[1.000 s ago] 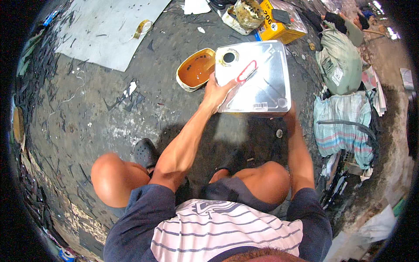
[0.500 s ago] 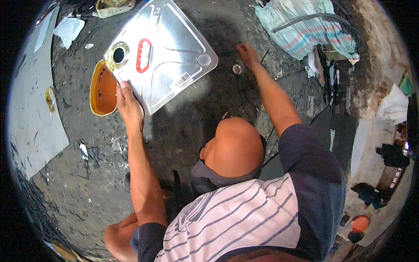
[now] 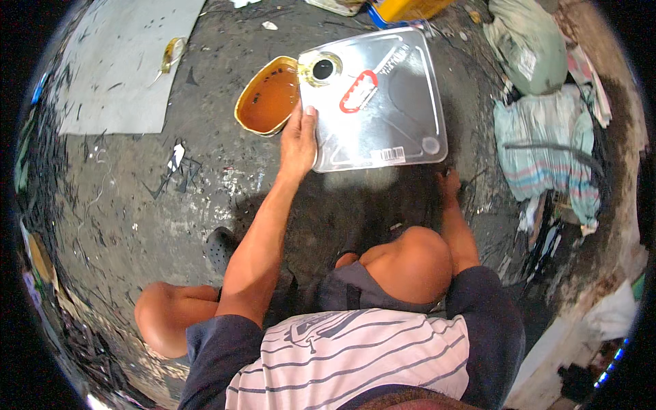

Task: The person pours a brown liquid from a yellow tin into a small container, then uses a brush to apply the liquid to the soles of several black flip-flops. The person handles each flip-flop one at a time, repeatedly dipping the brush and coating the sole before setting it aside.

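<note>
A square metal tin (image 3: 403,126) with a round dark opening near its left corner and a red handle on top is in front of me. My left hand (image 3: 299,140) is closed on its left edge, thumb on top. Touching the tin's left side, a cut-open container (image 3: 253,126) with a yellow rim has amber-brown liquid and dark specks in it. My right hand (image 3: 449,186) is low beside the tin's near right corner, its fingers curled. I cannot make out what, if anything, is in it.
A grey sheet (image 3: 123,75) lies on the floor at the far left, with a yellow tape roll (image 3: 171,55) on its edge. A yellow and blue container (image 3: 403,12) stands beyond the tin. Stuffed sacks (image 3: 547,140) are at the right. Dark scraps (image 3: 181,171) litter the floor.
The view has turned, so the tin and container appear farther right. My right hand has come nearer the tin's corner. The small round cap seen on the floor beside it no longer shows.
</note>
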`<state>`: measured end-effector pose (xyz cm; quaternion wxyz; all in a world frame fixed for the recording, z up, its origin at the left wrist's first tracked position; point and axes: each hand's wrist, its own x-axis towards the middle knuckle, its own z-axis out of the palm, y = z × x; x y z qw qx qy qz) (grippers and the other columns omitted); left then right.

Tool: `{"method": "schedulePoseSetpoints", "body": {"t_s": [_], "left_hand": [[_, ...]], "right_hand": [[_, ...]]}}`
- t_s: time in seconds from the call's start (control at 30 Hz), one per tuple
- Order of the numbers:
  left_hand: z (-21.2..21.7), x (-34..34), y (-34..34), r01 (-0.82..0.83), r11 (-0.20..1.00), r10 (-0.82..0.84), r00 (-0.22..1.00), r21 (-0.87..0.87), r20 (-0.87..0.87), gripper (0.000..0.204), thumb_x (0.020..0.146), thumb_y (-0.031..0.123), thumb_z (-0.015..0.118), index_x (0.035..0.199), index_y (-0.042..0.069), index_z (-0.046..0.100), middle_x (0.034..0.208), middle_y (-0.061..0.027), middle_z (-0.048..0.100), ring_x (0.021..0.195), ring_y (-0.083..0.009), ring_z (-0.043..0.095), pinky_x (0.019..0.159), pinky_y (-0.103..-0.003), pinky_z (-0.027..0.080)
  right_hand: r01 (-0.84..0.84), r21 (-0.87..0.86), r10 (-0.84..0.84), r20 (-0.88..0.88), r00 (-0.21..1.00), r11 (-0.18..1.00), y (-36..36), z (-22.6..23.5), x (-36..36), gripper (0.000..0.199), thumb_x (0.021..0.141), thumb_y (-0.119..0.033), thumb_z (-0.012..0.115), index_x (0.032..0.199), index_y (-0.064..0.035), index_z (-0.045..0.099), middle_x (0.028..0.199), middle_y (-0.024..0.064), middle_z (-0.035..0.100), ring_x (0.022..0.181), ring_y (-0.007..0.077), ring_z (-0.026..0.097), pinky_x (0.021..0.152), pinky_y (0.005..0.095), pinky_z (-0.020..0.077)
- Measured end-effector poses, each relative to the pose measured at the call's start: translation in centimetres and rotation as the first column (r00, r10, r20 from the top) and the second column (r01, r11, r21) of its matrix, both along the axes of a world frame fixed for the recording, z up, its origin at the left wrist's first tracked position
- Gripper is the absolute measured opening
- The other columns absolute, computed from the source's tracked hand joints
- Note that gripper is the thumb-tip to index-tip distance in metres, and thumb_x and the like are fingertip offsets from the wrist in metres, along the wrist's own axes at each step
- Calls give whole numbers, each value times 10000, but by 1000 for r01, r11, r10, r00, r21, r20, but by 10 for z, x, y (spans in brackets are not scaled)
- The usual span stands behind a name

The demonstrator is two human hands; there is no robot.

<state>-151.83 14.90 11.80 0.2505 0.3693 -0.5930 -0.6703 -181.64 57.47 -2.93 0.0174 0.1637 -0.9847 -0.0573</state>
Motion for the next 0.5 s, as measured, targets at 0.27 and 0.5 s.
{"method": "schedulePoseSetpoints", "body": {"t_s": [0.27,0.5], "left_hand": [[-7,1,-5,20,1000,-20,1000,22,-7,561,1094,370,477,1541,31,452,1467,-184,577,1361,-235,533,1144,-359,379],[-16,4,-3,-30,1000,30,999,8,-11,555,1088,388,474,1541,67,459,1420,-203,612,1321,-269,580,1113,-379,416]], "right_hand": [[-48,170,17,177,984,984,24,-1,-11,405,857,-381,816,1102,-71,729,1111,190,717,1062,412,683,918,503,536],[-18,-15,17,-39,999,1000,5,17,4,393,932,-424,688,1093,-65,681,1019,176,737,874,394,709,758,530,545]]}}
